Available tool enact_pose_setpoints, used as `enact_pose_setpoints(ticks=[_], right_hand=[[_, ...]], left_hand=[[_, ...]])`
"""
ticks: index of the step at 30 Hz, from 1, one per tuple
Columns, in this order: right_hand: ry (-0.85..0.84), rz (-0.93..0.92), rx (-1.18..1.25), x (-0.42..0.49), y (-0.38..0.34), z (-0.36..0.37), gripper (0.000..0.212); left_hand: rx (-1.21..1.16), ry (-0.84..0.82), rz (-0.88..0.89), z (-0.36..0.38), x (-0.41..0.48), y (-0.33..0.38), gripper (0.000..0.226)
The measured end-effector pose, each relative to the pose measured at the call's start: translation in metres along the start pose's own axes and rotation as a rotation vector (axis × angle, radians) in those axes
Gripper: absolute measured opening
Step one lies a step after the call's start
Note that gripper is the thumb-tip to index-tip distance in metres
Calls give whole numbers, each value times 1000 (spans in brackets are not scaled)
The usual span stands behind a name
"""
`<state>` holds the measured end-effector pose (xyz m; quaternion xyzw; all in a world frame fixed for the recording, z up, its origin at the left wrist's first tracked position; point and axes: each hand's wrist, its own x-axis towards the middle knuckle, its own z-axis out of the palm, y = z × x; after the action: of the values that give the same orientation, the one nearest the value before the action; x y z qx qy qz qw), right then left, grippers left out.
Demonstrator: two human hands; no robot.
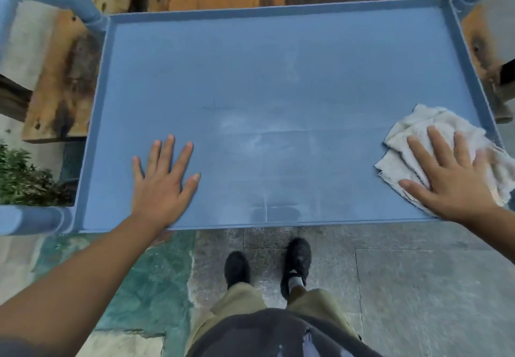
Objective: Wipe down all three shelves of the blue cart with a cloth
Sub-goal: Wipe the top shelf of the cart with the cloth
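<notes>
Nearest, the left hand (163,181) lies flat and spread on the top shelf (278,78) of the blue cart (92,122), holding nothing. The right hand (448,178) presses open-palmed on the cloth (418,128) at the right rim (not gripped). A hard push could roll the cart, probably on hidden wheels. Open surface stretches to the far lip.
</notes>
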<state>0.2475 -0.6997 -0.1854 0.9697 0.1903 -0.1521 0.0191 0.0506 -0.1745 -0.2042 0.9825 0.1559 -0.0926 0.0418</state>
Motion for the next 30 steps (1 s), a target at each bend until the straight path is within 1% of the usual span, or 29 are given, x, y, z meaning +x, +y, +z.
enact_pose_setpoints(ticks=[2,5,11,13,15,20,22,24,25,27,28,30], right_hand=[[2,-45,-6,-4,-30,5,84],[13,-206,-45,-3,-94,7,86],[63,-633,-96,12,-278,15,81],[65,-746,-110,18,-316,13,78],[65,-792,-135,22,-335,10,76],[19,-804,-158,26,-343,6,77],[0,-792,-111,25,-339,2,78],[-19,-761,23,24,-335,-7,76],[-12,-730,126,23,-331,-12,74],[77,-644,279,23,-320,-26,68],[123,-581,312,25,-312,-33,66],[157,-391,359,27,-294,-42,67]], left_hand=[[11,12,3,1,0,-5,64],[4,21,24,5,0,-5,64],[-45,38,33,7,2,-11,64],[-63,49,39,6,1,-16,63],[-54,48,40,5,2,-22,63],[-51,9,33,0,4,-24,66],[-42,-20,26,-4,3,-19,67],[-103,-65,-8,-10,5,-16,67],[-154,-82,-31,-14,7,-14,66],[-235,-54,-75,-25,16,-8,61],[-282,-13,-93,-33,22,-4,58],[-399,61,-112,-47,33,8,60]])
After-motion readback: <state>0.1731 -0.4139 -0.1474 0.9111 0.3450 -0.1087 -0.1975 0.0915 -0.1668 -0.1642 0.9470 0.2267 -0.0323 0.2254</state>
